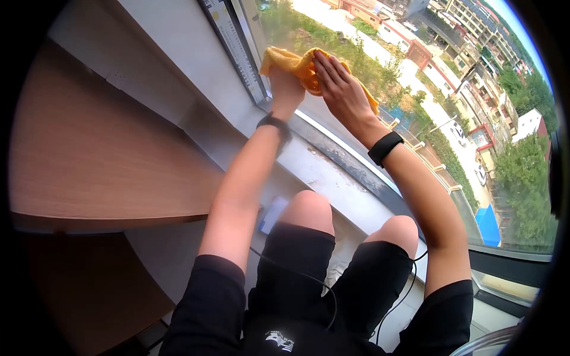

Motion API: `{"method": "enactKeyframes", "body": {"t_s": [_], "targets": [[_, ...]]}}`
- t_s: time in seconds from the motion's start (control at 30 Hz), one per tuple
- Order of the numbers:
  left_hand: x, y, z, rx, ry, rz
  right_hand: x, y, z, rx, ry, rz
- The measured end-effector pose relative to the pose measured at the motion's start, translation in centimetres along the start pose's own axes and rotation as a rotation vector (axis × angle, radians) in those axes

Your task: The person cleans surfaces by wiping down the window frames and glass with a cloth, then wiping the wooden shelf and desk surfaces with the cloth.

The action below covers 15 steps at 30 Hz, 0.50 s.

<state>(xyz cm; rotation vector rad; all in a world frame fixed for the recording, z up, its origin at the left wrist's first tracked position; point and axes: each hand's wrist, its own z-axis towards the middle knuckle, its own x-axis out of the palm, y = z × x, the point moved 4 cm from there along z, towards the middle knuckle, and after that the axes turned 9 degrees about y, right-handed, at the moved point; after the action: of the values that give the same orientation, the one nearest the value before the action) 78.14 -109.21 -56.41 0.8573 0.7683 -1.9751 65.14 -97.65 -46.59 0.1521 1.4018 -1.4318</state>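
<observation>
Black shirt [320, 345], yours, with a white print on the front. Black shorts [294, 255], one pair, your bent knees [309, 207] showing beyond the hems; a thin black cable [335, 302] loops across them. Yellow cloth [306, 66], one, bunched and creased, held up at the window [297, 35], near the lower corner where the pane meets its frame [234, 47]. Right grip [339, 86]: your fingers straight, side by side, laid flat upon the cloth. Left grip [286, 89]: your fingers tucked into the folds (hidden from view, so whether they pinch the cloth you cannot tell). Dark wristbands [386, 148], two, one to each of your arms. Sill [312, 169], pale, dirt-marked in places, running between your knees and the pane. Worktop [107, 154], brown, its near edge curved, at your left. Outside, beyond the glass: buildings [409, 50], trees [525, 184] and white vehicles [457, 133] far below you.
</observation>
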Motion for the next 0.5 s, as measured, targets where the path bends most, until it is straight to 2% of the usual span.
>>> {"method": "enactKeyframes", "body": {"t_s": [0.07,0.17,0.2,0.27,0.37,0.4,0.43,0.47,0.5], "targets": [[6.0,1.0,-4.9,-0.064,0.262,0.052,4.2,3.9,-2.9,-0.102,0.162,0.039],[5.9,-0.7,-6.6,-0.114,0.255,-0.153,6.5,5.5,-5.0,-0.173,0.211,0.077],[3.1,-2.2,-5.7,-0.168,0.259,-0.243,6.3,5.2,-4.9,-0.177,0.199,0.077],[0.7,-3.1,-3.0,0.018,0.109,-0.070,4.5,3.4,-3.8,-0.135,0.126,0.072],[-5.6,-2.9,4.5,0.133,-0.157,0.050,-2.1,-2.0,0.0,0.025,-0.123,0.146],[-8.0,-2.4,7.3,0.143,-0.270,0.056,-4.7,-3.9,1.3,0.085,-0.225,0.153],[-10.1,-1.9,9.8,0.118,-0.427,-0.180,-6.9,-5.5,2.6,0.148,-0.302,0.144],[-12.0,-0.7,11.7,0.076,-0.579,-0.129,-8.2,-6.6,3.6,0.192,-0.330,0.108],[-11.0,1.1,13.8,0.032,-0.567,0.035,-9.9,-7.6,4.6,0.177,-0.362,0.138]]}}
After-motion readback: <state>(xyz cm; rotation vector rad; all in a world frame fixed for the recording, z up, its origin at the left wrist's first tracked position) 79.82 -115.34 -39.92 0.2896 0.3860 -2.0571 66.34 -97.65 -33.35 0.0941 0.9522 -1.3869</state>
